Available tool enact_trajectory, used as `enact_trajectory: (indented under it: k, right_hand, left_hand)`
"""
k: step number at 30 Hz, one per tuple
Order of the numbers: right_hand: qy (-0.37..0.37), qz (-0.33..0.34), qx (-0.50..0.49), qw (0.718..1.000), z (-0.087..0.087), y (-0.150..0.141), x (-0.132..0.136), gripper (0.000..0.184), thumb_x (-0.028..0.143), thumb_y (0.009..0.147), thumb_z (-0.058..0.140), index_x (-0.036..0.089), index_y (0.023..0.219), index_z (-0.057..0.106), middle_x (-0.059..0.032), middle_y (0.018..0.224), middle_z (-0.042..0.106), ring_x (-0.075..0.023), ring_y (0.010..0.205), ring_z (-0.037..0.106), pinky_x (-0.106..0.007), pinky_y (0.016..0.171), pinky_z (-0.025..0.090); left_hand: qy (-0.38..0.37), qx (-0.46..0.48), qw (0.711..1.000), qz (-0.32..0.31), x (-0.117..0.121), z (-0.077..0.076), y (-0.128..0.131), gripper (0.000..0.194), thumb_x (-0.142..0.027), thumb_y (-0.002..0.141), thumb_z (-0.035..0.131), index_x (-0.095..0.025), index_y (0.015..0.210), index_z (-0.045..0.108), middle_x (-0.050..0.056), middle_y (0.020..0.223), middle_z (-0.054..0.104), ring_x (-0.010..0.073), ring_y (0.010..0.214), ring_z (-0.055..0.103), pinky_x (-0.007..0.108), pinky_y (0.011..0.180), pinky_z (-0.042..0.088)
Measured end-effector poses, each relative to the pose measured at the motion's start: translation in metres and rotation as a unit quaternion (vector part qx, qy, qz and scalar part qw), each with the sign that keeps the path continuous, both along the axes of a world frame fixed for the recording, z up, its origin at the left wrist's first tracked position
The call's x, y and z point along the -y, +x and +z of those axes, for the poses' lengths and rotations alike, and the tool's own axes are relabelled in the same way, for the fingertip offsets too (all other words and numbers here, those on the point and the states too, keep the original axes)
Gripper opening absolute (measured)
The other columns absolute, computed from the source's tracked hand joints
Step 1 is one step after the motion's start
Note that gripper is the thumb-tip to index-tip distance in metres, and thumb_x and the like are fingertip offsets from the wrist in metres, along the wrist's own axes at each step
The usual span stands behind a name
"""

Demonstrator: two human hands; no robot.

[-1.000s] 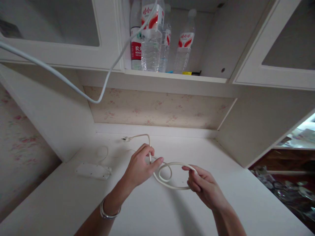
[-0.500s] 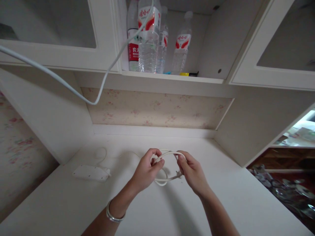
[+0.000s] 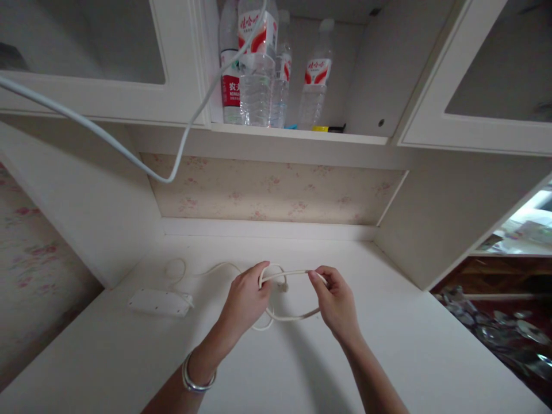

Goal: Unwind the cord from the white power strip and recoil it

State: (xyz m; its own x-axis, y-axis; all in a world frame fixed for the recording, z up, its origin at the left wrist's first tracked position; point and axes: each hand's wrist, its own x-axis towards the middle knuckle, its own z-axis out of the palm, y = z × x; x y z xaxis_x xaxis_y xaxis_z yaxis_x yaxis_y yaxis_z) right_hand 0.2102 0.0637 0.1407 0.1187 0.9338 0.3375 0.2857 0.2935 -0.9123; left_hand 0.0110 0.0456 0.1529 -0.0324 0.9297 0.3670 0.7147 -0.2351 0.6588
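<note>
Both of my hands hold a white power cord [image 3: 293, 318] in a loose loop above the white desktop. My left hand [image 3: 245, 296] is closed around the cord at the loop's left side. At the right side my right hand [image 3: 338, 299] pinches it between thumb and fingers. The cord's plug [image 3: 283, 286] hangs near my left fingers, inside the loop. From my left hand the cord runs on across the desk to the left. A white power strip [image 3: 159, 302] lies there, with a small curl of its cord behind it.
Above the white desk [image 3: 267, 379], an open cabinet shelf [image 3: 302, 135] holds several plastic bottles [image 3: 257, 86]. A thin white cable [image 3: 103, 131] hangs across the upper left. Side panels [image 3: 466, 213] bound the desk niche; shiny clutter [image 3: 500, 333] sits beyond at right.
My left hand has turned over and shifted slightly left, its fingers now wrapped on the cord. The loop is stretched wider, and the plug has moved from beside my right hand towards the left.
</note>
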Motion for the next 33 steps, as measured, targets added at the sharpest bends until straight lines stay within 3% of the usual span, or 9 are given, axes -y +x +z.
enact_trajectory:
  k: [4, 7, 11, 15, 19, 22, 25, 28, 33]
  right_hand:
    - [0.024, -0.014, 0.014, 1.0, -0.004, -0.001, -0.002, 0.028, 0.045, 0.084, 0.062, 0.021, 0.087, 0.047, 0.0031, 0.07, 0.048, -0.0105, 0.054, 0.036, -0.024, 0.05, 0.028]
    - [0.105, 0.015, 0.049, 0.993, -0.01, -0.001, -0.003, 0.022, 0.035, 0.088, 0.056, 0.022, 0.08, 0.04, 0.0007, 0.075, 0.046, -0.0127, 0.062, 0.042, -0.025, 0.056, 0.035]
    - [0.199, 0.075, 0.109, 0.971, -0.016, -0.002, 0.006, 0.014, 0.019, 0.09, 0.049, 0.021, 0.077, 0.045, -0.0057, 0.088, 0.047, -0.0175, 0.08, 0.046, -0.03, 0.066, 0.04]
    - [0.231, 0.11, 0.079, 0.963, -0.013, -0.001, 0.029, 0.014, 0.012, 0.086, 0.054, 0.023, 0.077, 0.053, -0.0054, 0.091, 0.045, -0.0175, 0.08, 0.047, -0.031, 0.064, 0.04]
    - [0.185, 0.156, 0.067, 0.968, -0.004, 0.008, 0.044, 0.025, 0.013, 0.089, 0.05, 0.025, 0.074, 0.066, -0.0054, 0.092, 0.044, -0.0167, 0.077, 0.048, -0.031, 0.062, 0.041]
    - [0.14, 0.111, 0.064, 0.982, -0.008, 0.016, 0.035, 0.028, 0.019, 0.091, 0.047, 0.027, 0.084, 0.072, -0.0063, 0.097, 0.043, -0.0154, 0.073, 0.048, -0.03, 0.059, 0.042]
    - [0.085, 0.064, 0.074, 0.992, -0.023, 0.018, 0.015, 0.025, 0.026, 0.089, 0.049, 0.026, 0.1, 0.072, -0.0083, 0.109, 0.042, -0.0138, 0.069, 0.048, -0.03, 0.057, 0.045]
    - [-0.002, 0.093, 0.068, 0.993, -0.044, 0.013, -0.002, 0.033, 0.036, 0.086, 0.054, 0.023, 0.114, 0.065, -0.011, 0.123, 0.039, -0.0155, 0.079, 0.054, -0.034, 0.069, 0.051]
    - [-0.152, 0.127, 0.082, 0.977, -0.068, -0.011, -0.016, 0.044, 0.052, 0.082, 0.057, 0.017, 0.107, 0.065, -0.0121, 0.118, 0.05, -0.0187, 0.084, 0.058, -0.035, 0.078, 0.05]
  left_hand:
    - [0.051, -0.053, 0.997, 0.025, -0.001, -0.001, -0.006, 0.032, -0.017, 0.084, 0.051, -0.018, 0.115, 0.061, 0.007, 0.105, 0.069, 0.0208, 0.092, 0.065, 0.033, 0.084, 0.049]
    - [0.066, -0.052, 0.996, 0.038, 0.0, -0.001, -0.008, 0.03, -0.02, 0.088, 0.049, -0.02, 0.116, 0.06, 0.006, 0.104, 0.069, 0.0203, 0.091, 0.065, 0.033, 0.083, 0.049]
    - [0.054, 0.0, 0.995, 0.082, -0.003, -0.003, -0.014, 0.031, -0.022, 0.087, 0.05, -0.019, 0.117, 0.059, 0.006, 0.104, 0.07, 0.0204, 0.092, 0.065, 0.034, 0.085, 0.049]
    - [0.039, 0.03, 0.992, 0.114, -0.012, -0.006, -0.027, 0.035, -0.026, 0.086, 0.052, -0.019, 0.119, 0.059, 0.007, 0.105, 0.07, 0.0197, 0.085, 0.065, 0.034, 0.083, 0.049]
    - [0.016, 0.051, 0.992, 0.113, -0.021, -0.013, -0.039, 0.037, -0.023, 0.08, 0.058, -0.018, 0.117, 0.062, 0.006, 0.101, 0.07, 0.0174, 0.077, 0.065, 0.031, 0.077, 0.05]
    - [-0.029, 0.134, 0.988, 0.077, -0.022, -0.02, -0.038, 0.043, -0.023, 0.078, 0.059, -0.017, 0.12, 0.059, 0.006, 0.1, 0.069, 0.0131, 0.064, 0.063, 0.025, 0.063, 0.05]
    - [-0.069, 0.222, 0.971, 0.05, -0.019, -0.022, -0.031, 0.044, -0.029, 0.079, 0.057, -0.015, 0.122, 0.059, 0.006, 0.095, 0.07, 0.0109, 0.054, 0.059, 0.022, 0.053, 0.046]
    - [-0.075, 0.254, 0.962, 0.058, -0.013, -0.017, -0.022, 0.042, -0.034, 0.079, 0.057, -0.014, 0.115, 0.064, 0.004, 0.078, 0.07, 0.012, 0.053, 0.058, 0.022, 0.049, 0.043]
    - [-0.125, 0.368, 0.921, 0.04, -0.001, -0.009, -0.008, 0.044, -0.036, 0.075, 0.059, -0.013, 0.112, 0.065, -0.001, 0.063, 0.062, 0.0101, 0.05, 0.052, 0.02, 0.046, 0.037]
